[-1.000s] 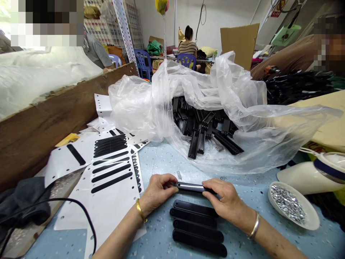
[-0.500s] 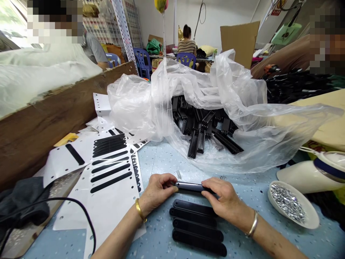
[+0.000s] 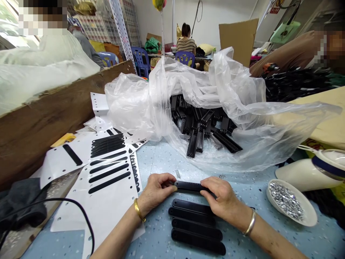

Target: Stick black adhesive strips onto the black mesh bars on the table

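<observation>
Between my two hands I hold a slim black plastic strip (image 3: 188,186) with a rounded end and a small hole near that end. My left hand (image 3: 159,187) pinches its left end with thumb and fingertips. The right end sits in the grip of my right hand (image 3: 220,194), whose fingers hide that end. Just below, several similar black strips (image 3: 198,241) lie stacked side by side on the blue speckled table (image 3: 156,223). They are nearest to my right hand.
An open clear plastic bag (image 3: 161,118) of black ribbed parts (image 3: 199,126) lies ahead. White sticker sheets (image 3: 107,208) with black strips are at left, beside a black cable (image 3: 81,205). At right are a bowl of small silvery pieces (image 3: 287,201) and a cream container (image 3: 299,176).
The held strip has tilted slightly, so its upper face looks duller and the bright reflection along it is gone. Both hands keep their grip. The whole view has shifted a little.
</observation>
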A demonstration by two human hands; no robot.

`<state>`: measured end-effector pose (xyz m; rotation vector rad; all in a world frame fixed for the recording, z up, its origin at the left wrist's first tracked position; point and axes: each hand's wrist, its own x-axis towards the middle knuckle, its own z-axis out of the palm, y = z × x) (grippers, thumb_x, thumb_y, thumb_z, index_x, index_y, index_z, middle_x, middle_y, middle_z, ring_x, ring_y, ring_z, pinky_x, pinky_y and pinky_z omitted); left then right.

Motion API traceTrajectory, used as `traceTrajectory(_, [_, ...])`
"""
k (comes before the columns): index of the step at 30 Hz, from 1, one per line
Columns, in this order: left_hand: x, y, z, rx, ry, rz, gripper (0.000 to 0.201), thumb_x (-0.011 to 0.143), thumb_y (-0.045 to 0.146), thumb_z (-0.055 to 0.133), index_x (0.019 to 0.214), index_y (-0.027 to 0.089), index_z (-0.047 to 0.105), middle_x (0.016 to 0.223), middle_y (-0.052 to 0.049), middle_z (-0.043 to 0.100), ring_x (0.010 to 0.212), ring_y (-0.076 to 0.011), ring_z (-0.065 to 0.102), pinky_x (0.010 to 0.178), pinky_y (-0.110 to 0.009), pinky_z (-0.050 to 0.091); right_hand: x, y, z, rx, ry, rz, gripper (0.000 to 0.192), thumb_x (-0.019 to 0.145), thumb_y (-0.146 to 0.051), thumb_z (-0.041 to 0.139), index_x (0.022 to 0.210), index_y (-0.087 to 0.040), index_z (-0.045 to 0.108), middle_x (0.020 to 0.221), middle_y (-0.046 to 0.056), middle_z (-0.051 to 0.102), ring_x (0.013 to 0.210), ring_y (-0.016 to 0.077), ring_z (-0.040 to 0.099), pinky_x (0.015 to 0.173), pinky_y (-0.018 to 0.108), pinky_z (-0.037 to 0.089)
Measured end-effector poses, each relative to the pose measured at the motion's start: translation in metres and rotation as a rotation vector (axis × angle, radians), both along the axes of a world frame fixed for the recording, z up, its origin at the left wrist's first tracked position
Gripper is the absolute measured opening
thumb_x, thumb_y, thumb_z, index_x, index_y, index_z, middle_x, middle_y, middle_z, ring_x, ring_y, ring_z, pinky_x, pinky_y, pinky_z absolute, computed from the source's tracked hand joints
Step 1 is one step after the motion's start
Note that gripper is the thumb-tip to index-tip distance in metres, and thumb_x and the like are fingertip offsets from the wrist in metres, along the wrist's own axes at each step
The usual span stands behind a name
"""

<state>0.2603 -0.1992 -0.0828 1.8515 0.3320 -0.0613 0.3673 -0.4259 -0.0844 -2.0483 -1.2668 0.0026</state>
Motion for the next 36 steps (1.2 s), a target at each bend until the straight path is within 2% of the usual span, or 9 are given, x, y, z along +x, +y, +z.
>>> traceTrajectory(9, [0.000, 0.001, 0.000, 0.048, -0.008, -0.015, 0.017, 0.073, 0.022, 0.064, 0.087, 0.015, 0.071, 0.065, 0.000, 0.065, 0.060, -0.0123, 0.055, 0.056, -0.021, 0.042, -0.002, 0.003, 0.002, 0.038, -0.074, 0.019, 0.014, 0.086, -0.009, 0.050, 0.088, -0.014, 0.063, 0.077, 0.009, 0.062, 0.075, 0.0198, 0.058, 0.069, 0.031, 0.048])
traceTrajectory(14, [0.001, 0.002, 0.006, 0.027, -0.068, -0.040, 0.022, 0.083, 0.029, 0.054, 0.085, 0.013, 0.070, 0.074, -0.004, 0.069, 0.071, -0.0164, 0.062, 0.067, -0.025, 0.047, -0.001, 0.004, 0.001, 0.026, -0.057, 0.021, 0.013, 0.086, -0.008, 0.051, 0.088, -0.014, 0.063, 0.076, 0.008, 0.061, 0.074, 0.0202, 0.057, 0.069, 0.032, 0.048])
traceTrajectory(17, [0.003, 0.001, 0.007, 0.074, -0.073, -0.037, 0.023, 0.084, 0.030, 0.054, 0.082, 0.014, 0.070, 0.072, -0.004, 0.068, 0.069, -0.0161, 0.061, 0.065, -0.024, 0.046, -0.001, 0.004, 0.001, 0.027, -0.050, 0.023, 0.013, 0.086, -0.008, 0.050, 0.088, -0.012, 0.063, 0.076, 0.009, 0.060, 0.074, 0.0205, 0.057, 0.068, 0.032, 0.048])
traceTrajectory(20, [0.004, -0.003, 0.004, 0.124, -0.065, 0.003, 0.023, 0.083, 0.031, 0.056, 0.078, 0.014, 0.070, 0.069, -0.003, 0.067, 0.066, -0.0152, 0.059, 0.061, -0.023, 0.044, 0.000, 0.004, 0.002, 0.035, -0.029, 0.025, 0.014, 0.086, -0.008, 0.050, 0.088, -0.012, 0.063, 0.075, 0.009, 0.060, 0.073, 0.0203, 0.057, 0.066, 0.032, 0.048])
traceTrajectory(26, [0.005, -0.010, -0.001, 0.120, -0.038, 0.119, 0.025, 0.080, 0.033, 0.058, 0.067, 0.013, 0.067, 0.060, -0.003, 0.063, 0.059, -0.0138, 0.054, 0.054, -0.022, 0.040, 0.000, 0.003, 0.002, 0.036, 0.015, 0.009, 0.015, 0.086, -0.009, 0.051, 0.088, -0.012, 0.065, 0.076, 0.009, 0.062, 0.073, 0.0199, 0.058, 0.067, 0.032, 0.048])
traceTrajectory(31, [0.005, -0.012, 0.001, 0.160, -0.040, 0.143, 0.025, 0.080, 0.033, 0.058, 0.066, 0.014, 0.068, 0.059, -0.002, 0.063, 0.058, -0.0138, 0.054, 0.055, -0.022, 0.040, 0.004, 0.001, -0.007, 0.002, 0.099, -0.095, 0.009, 0.080, -0.011, 0.060, 0.082, -0.014, 0.069, 0.077, 0.007, 0.066, 0.071, 0.0196, 0.062, 0.067, 0.032, 0.050])
traceTrajectory(36, [0.006, -0.012, 0.000, 0.168, -0.055, 0.135, 0.025, 0.080, 0.033, 0.057, 0.066, 0.014, 0.067, 0.061, -0.002, 0.064, 0.061, -0.0149, 0.056, 0.057, -0.023, 0.041, 0.009, -0.002, -0.007, 0.027, 0.296, -0.104, 0.012, 0.075, -0.011, 0.067, 0.084, -0.016, 0.073, 0.079, 0.004, 0.070, 0.074, 0.0176, 0.065, 0.070, 0.029, 0.051])
